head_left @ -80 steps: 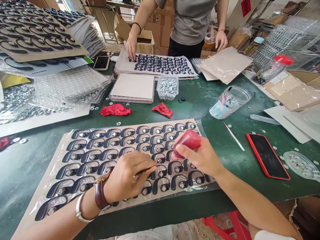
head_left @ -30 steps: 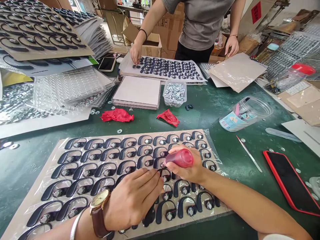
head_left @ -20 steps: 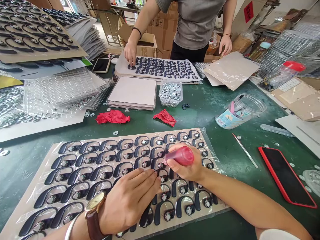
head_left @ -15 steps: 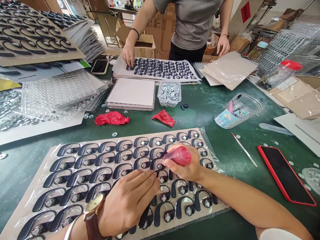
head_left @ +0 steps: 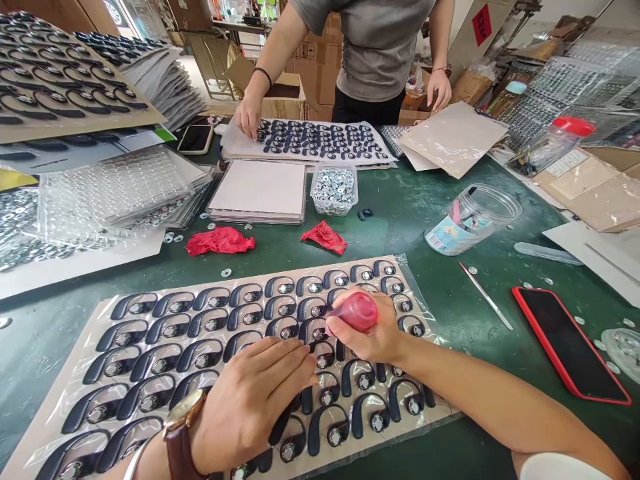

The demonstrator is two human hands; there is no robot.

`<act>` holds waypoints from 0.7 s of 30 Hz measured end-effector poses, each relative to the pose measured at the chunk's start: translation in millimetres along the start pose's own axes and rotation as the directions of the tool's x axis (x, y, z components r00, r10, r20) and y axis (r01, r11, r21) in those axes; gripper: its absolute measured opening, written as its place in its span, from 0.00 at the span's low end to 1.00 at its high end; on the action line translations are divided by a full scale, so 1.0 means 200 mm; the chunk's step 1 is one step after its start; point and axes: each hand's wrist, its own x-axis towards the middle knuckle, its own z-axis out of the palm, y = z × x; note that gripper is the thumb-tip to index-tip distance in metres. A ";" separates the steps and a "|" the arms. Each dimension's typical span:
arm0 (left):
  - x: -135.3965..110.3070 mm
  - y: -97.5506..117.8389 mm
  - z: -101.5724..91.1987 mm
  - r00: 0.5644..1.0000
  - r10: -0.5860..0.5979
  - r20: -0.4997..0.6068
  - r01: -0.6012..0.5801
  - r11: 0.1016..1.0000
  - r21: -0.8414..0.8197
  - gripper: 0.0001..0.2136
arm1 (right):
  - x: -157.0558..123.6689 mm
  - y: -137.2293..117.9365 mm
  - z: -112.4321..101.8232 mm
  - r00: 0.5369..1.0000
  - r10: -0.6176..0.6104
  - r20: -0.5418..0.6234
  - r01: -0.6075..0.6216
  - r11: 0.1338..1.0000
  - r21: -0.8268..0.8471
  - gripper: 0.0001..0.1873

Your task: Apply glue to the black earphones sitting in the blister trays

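Observation:
A plastic-covered cardboard sheet (head_left: 90, 320) lies in front of me, carrying rows of black ear-hook parts (head_left: 205, 330) with round metal discs. My right hand (head_left: 373, 337) is wrapped round a small red squeeze bottle (head_left: 355, 311), its tip pointing down-left at a part in the middle rows. My left hand (head_left: 250, 400), with a brown-strapped watch on the wrist, rests on the sheet just left of the bottle tip. Its fingers are together and stretched toward that part. Whether they pinch anything is hidden.
A person in a grey shirt (head_left: 380, 40) stands across the green table (head_left: 450, 280), one hand (head_left: 249, 120) on another sheet of parts. Between us are red cloth scraps (head_left: 220, 240), a tub of washers (head_left: 334, 189), a clear jar (head_left: 470, 220), a thin rod (head_left: 485, 305), a red-cased phone (head_left: 570, 343). Tray stacks stand left.
My right hand and the red bottle have shifted up the sheet from the lower rows toward the middle rows. My left hand followed beside the tip. The person's hand keeps working along the far sheet.

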 end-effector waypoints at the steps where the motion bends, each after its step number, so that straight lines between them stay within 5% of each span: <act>1: 0.00 0.00 0.00 1.000 -0.015 -0.001 0.015 1.000 -0.021 0.13 | 0.00 0.00 0.00 1.000 -0.006 0.006 0.006 1.000 0.004 0.07; 21: 0.09 -0.15 0.00 0.939 -0.337 0.074 0.341 0.875 -0.344 0.04 | 0.00 0.02 0.02 0.990 -0.131 0.043 0.126 0.988 0.092 0.12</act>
